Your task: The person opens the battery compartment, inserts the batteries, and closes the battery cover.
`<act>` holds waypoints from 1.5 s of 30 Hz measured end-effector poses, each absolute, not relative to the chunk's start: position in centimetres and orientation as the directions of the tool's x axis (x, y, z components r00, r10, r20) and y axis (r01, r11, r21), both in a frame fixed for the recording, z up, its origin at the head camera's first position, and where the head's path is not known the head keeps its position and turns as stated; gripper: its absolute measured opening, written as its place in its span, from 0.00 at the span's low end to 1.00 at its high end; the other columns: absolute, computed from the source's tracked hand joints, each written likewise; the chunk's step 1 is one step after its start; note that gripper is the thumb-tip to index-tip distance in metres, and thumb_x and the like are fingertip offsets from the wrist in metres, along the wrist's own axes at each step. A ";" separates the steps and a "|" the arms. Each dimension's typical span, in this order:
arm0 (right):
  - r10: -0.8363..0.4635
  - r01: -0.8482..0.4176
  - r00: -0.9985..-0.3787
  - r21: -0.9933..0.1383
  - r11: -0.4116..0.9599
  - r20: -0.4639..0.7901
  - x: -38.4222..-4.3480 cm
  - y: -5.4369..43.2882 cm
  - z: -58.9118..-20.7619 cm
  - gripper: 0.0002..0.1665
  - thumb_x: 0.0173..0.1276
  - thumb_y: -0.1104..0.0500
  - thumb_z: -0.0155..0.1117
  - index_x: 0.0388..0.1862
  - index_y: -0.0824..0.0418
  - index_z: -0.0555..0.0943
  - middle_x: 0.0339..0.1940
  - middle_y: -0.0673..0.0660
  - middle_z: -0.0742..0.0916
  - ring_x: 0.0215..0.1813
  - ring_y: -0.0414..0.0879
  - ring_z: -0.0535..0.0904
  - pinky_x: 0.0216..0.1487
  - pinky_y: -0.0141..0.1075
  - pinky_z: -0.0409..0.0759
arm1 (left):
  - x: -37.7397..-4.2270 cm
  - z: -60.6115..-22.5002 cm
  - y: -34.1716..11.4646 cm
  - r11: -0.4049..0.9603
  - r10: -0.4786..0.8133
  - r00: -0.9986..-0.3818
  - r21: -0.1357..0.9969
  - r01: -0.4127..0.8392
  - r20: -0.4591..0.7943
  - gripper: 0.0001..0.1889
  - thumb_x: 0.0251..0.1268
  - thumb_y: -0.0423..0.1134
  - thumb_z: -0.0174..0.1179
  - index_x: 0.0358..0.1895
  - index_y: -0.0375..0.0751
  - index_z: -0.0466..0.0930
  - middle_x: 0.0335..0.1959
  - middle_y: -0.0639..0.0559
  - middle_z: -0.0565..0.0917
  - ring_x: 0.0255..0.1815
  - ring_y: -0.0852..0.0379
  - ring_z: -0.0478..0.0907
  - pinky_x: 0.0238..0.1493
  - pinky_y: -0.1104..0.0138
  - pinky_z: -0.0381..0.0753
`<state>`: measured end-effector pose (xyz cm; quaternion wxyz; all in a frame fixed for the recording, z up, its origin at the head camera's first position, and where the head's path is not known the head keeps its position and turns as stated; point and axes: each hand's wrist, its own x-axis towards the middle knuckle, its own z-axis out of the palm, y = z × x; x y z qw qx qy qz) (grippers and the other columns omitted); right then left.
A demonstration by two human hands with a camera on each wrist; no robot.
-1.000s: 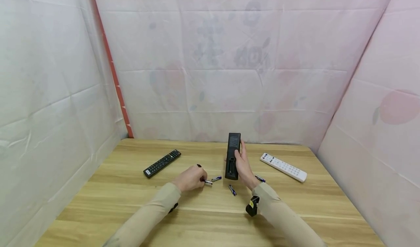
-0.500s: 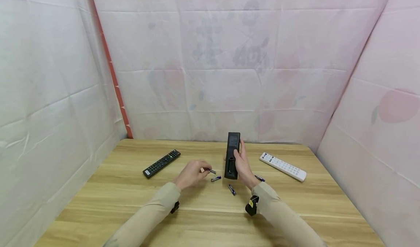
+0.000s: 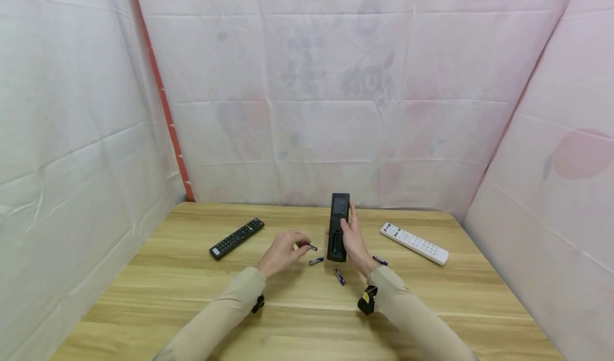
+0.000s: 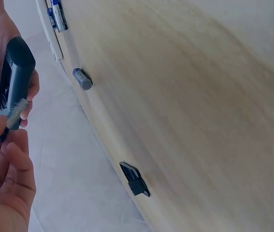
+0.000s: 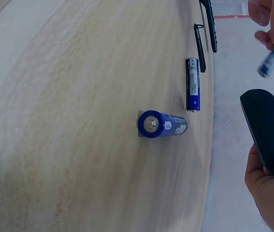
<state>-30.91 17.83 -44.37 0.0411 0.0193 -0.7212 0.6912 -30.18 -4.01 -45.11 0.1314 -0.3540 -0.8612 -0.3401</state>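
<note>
My right hand (image 3: pixel 356 246) grips a black remote control (image 3: pixel 339 217), back side toward me, its battery compartment (image 3: pixel 338 241) uncovered at the lower end. Between thumb and fingertips my left hand (image 3: pixel 282 253) pinches a small battery (image 3: pixel 312 247), just left of the remote. In the right wrist view that battery (image 5: pixel 271 63) hangs in the air a little off the end of the remote (image 5: pixel 266 128). Two blue-and-silver batteries (image 3: pixel 316 261) (image 3: pixel 339 277) lie on the wood below the hands. Another battery (image 3: pixel 380 261) lies beside my right wrist.
On the left of the table (image 3: pixel 307 318) lies a second black remote (image 3: pixel 237 238); a white remote (image 3: pixel 414 244) lies on the right. A black battery cover (image 4: pixel 135 179) rests on the wood in the left wrist view. Pale cloth (image 3: pixel 326 137) hangs behind and along both sides.
My left hand has lifted a battery off the table and brought it up and right toward the remote. My right hand keeps its hold on the remote almost in place.
</note>
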 end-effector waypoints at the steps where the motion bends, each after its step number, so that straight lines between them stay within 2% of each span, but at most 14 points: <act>1: 0.031 -0.087 -0.996 -0.995 0.053 0.088 -30.9 17.8 -44.4 0.35 0.83 0.51 0.31 0.79 0.34 0.31 0.75 0.69 0.65 0.63 0.67 0.75 0.71 0.54 0.66 | -30.2 -45.1 -4.0 0.518 0.521 -0.713 0.491 0.701 0.469 0.05 0.68 0.37 0.62 0.41 0.46 0.86 0.36 0.56 0.85 0.35 0.61 0.80 0.32 0.74 0.78; 5: 0.030 -0.093 -0.995 -0.993 0.072 0.096 -31.0 17.7 -44.5 0.35 0.83 0.50 0.33 0.79 0.34 0.33 0.81 0.62 0.49 0.75 0.64 0.60 0.76 0.57 0.58 | -30.2 -45.1 -3.8 0.525 0.513 -0.708 0.475 0.706 0.485 0.06 0.71 0.38 0.58 0.43 0.46 0.85 0.39 0.55 0.86 0.36 0.61 0.81 0.34 0.73 0.79; 7: 0.020 -0.100 -0.995 -0.993 0.059 0.101 -31.1 17.6 -44.5 0.35 0.83 0.50 0.33 0.79 0.34 0.33 0.82 0.62 0.48 0.77 0.64 0.57 0.75 0.57 0.59 | -30.2 -45.1 -3.8 0.530 0.496 -0.712 0.476 0.702 0.498 0.07 0.71 0.38 0.59 0.45 0.46 0.85 0.41 0.53 0.88 0.37 0.62 0.83 0.35 0.72 0.81; 9: 0.009 -0.099 -0.995 -0.995 0.025 0.099 -31.0 17.4 -44.5 0.34 0.83 0.51 0.32 0.79 0.33 0.33 0.79 0.65 0.57 0.72 0.64 0.66 0.69 0.53 0.69 | -30.1 -45.0 -3.7 0.531 0.473 -0.713 0.479 0.699 0.517 0.08 0.70 0.36 0.60 0.47 0.44 0.86 0.42 0.52 0.88 0.38 0.62 0.84 0.36 0.71 0.83; 12: -0.013 -0.103 -0.995 -0.994 -0.027 0.103 -30.9 17.3 -44.5 0.34 0.84 0.52 0.31 0.79 0.34 0.32 0.71 0.69 0.69 0.54 0.59 0.83 0.55 0.44 0.80 | -30.1 -45.0 -3.6 0.530 0.441 -0.708 0.477 0.701 0.552 0.11 0.70 0.34 0.59 0.51 0.42 0.85 0.44 0.49 0.88 0.37 0.62 0.84 0.34 0.72 0.83; 13: -0.022 -0.105 -0.994 -0.993 -0.043 0.106 -30.9 17.3 -44.5 0.34 0.84 0.53 0.31 0.79 0.34 0.32 0.68 0.71 0.71 0.48 0.56 0.85 0.50 0.41 0.81 | -30.2 -45.1 -3.5 0.532 0.430 -0.705 0.472 0.703 0.565 0.11 0.71 0.34 0.58 0.52 0.41 0.85 0.44 0.49 0.88 0.36 0.62 0.84 0.34 0.73 0.83; 16: -0.037 -0.118 -0.992 -0.991 -0.068 0.121 -30.7 17.1 -44.4 0.34 0.84 0.53 0.30 0.79 0.36 0.31 0.66 0.72 0.72 0.41 0.45 0.86 0.43 0.36 0.82 | -30.2 -45.0 -3.3 0.535 0.401 -0.689 0.457 0.711 0.604 0.12 0.73 0.34 0.55 0.54 0.40 0.83 0.43 0.49 0.87 0.33 0.64 0.81 0.31 0.75 0.80; 19: -0.041 -0.116 -0.992 -0.990 -0.083 0.120 -30.7 16.9 -44.3 0.34 0.84 0.53 0.30 0.79 0.35 0.32 0.65 0.72 0.73 0.41 0.43 0.85 0.43 0.37 0.82 | -30.2 -44.9 -3.0 0.521 0.391 -0.670 0.448 0.726 0.631 0.13 0.73 0.34 0.55 0.55 0.40 0.83 0.40 0.51 0.84 0.31 0.65 0.77 0.31 0.75 0.79; 24: -0.035 -0.112 -0.993 -0.990 -0.085 0.116 -30.5 16.4 -44.1 0.33 0.84 0.53 0.31 0.79 0.33 0.34 0.67 0.69 0.73 0.44 0.47 0.85 0.43 0.40 0.83 | -30.0 -44.6 -2.5 0.476 0.418 -0.651 0.457 0.751 0.634 0.12 0.69 0.32 0.59 0.53 0.40 0.82 0.36 0.53 0.85 0.32 0.66 0.80 0.32 0.76 0.81; 31: -0.038 -0.136 -0.990 -0.989 -0.057 0.138 -30.6 16.0 -44.3 0.33 0.84 0.53 0.33 0.80 0.33 0.37 0.73 0.67 0.67 0.56 0.55 0.77 0.47 0.37 0.79 | -29.6 -44.1 -1.8 0.411 0.405 -0.655 0.513 0.754 0.638 0.08 0.68 0.34 0.61 0.47 0.40 0.84 0.37 0.50 0.88 0.34 0.64 0.83 0.32 0.76 0.82; 36: -0.053 -0.163 -0.985 -0.986 -0.033 0.165 -30.5 15.7 -44.3 0.33 0.84 0.52 0.33 0.79 0.31 0.37 0.76 0.67 0.65 0.64 0.59 0.73 0.54 0.38 0.76 | -29.3 -43.9 -1.2 0.412 0.394 -0.639 0.495 0.765 0.660 0.06 0.67 0.35 0.62 0.44 0.41 0.84 0.37 0.51 0.88 0.35 0.63 0.84 0.32 0.76 0.82; 39: -0.058 -0.179 -0.982 -0.984 -0.017 0.180 -30.4 15.5 -44.3 0.34 0.84 0.52 0.34 0.79 0.30 0.37 0.75 0.67 0.65 0.64 0.58 0.74 0.54 0.37 0.76 | -29.3 -43.9 -1.0 0.429 0.408 -0.615 0.453 0.782 0.675 0.05 0.67 0.35 0.63 0.42 0.42 0.84 0.37 0.52 0.88 0.35 0.63 0.84 0.32 0.77 0.81; 45: -0.071 -0.186 -0.980 -0.982 -0.013 0.186 -30.1 15.3 -44.4 0.33 0.84 0.52 0.33 0.79 0.28 0.38 0.74 0.67 0.67 0.57 0.54 0.77 0.49 0.36 0.79 | -29.2 -44.1 -0.6 0.486 0.460 -0.558 0.330 0.809 0.690 0.05 0.65 0.35 0.64 0.42 0.43 0.85 0.37 0.52 0.88 0.34 0.64 0.84 0.33 0.78 0.81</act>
